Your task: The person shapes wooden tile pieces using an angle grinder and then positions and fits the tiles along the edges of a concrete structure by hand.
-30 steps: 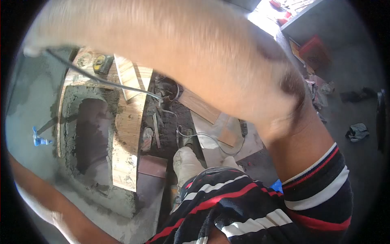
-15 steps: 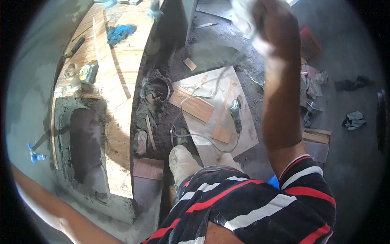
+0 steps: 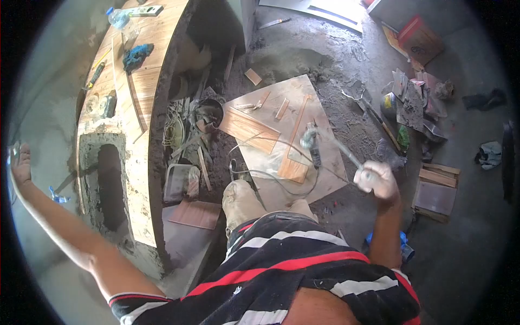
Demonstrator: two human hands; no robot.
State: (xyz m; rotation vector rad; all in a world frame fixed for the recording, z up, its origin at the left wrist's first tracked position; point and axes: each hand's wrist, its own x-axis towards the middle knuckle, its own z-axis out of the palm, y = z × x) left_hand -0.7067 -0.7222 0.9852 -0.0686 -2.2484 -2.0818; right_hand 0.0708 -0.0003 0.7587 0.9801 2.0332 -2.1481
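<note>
My right hand (image 3: 375,181) is closed around the handle of a mallet (image 3: 340,147). Its pale, dusty head points to the left and is somewhat blurred. Below the mallet, a dark angle grinder (image 3: 316,157) lies on a large pale board (image 3: 325,189), its cord looping toward my feet. At the far left, my left hand (image 3: 21,164) is stretched out by the grey wall (image 3: 40,141), fingers up. A small blue clip (image 3: 58,196) sits on the wall near that forearm.
A wood-look countertop (image 3: 143,179) with a rectangular cutout (image 3: 111,187) runs along the left. On it are a bottle (image 3: 117,19), a level (image 3: 142,11), a blue cloth (image 3: 137,56) and a tape measure (image 3: 108,105). Wood-look tile pieces (image 3: 250,129) and rubble cover the floor.
My right hand has come down from the top of the view with the mallet. My left hand has come into view at the wall. The camera view has shifted.
</note>
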